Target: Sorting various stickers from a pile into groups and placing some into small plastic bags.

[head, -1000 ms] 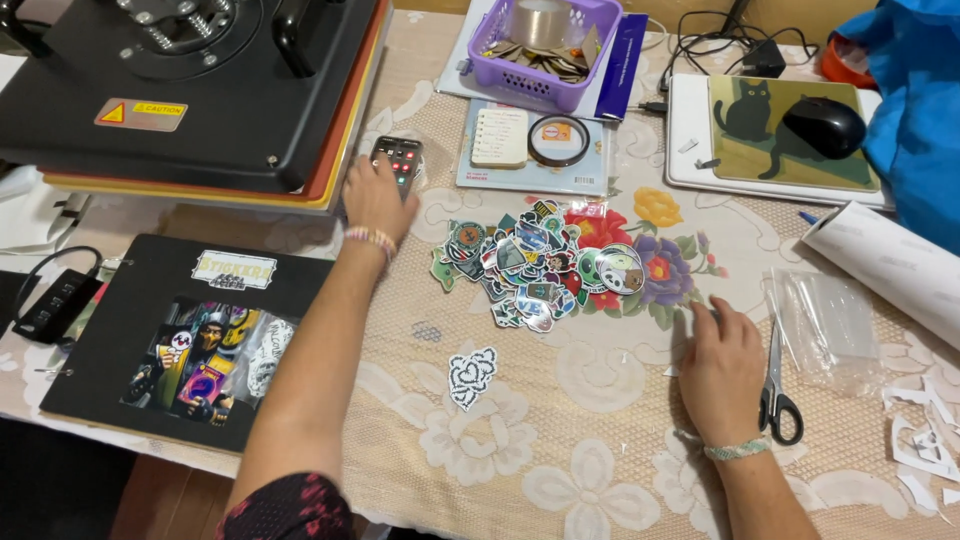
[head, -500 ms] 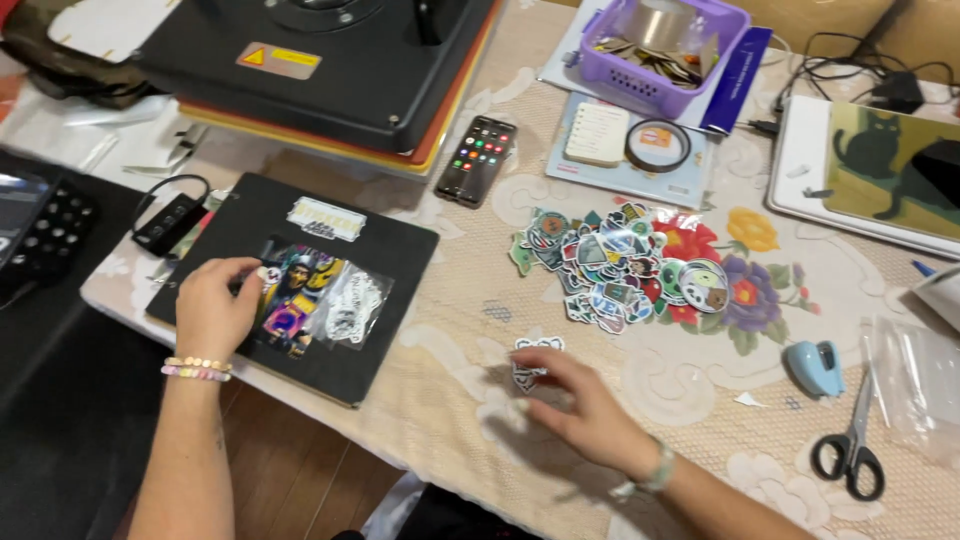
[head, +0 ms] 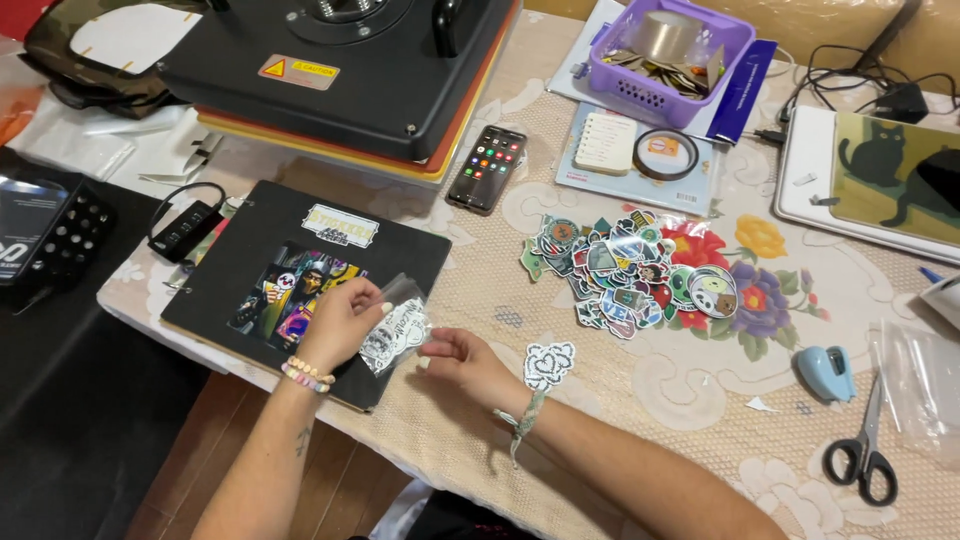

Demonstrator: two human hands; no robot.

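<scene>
My left hand (head: 338,322) holds a small clear plastic bag of stickers (head: 398,330) over the right part of a black board (head: 250,250) with a colourful picture on it. My right hand (head: 462,360) pinches the bag's right edge, so both hands grip it. A white heart-shaped sticker (head: 549,365) lies on the lace tablecloth just right of my right hand. A heap of several colourful stickers (head: 625,270) is spread farther right.
A black heat press (head: 350,70) stands at the back, a phone (head: 487,167) in front of it. A purple basket (head: 668,55), a notepad and tape ring, a cat mouse pad (head: 890,165), a blue tape dispenser (head: 826,372), scissors (head: 865,450) and a black USB hub (head: 185,228) lie around.
My left hand picked the clear sticker bag off the black board and brought it right. My right hand moved left from the heart sticker to take the bag's edge. The view shifted slightly.
</scene>
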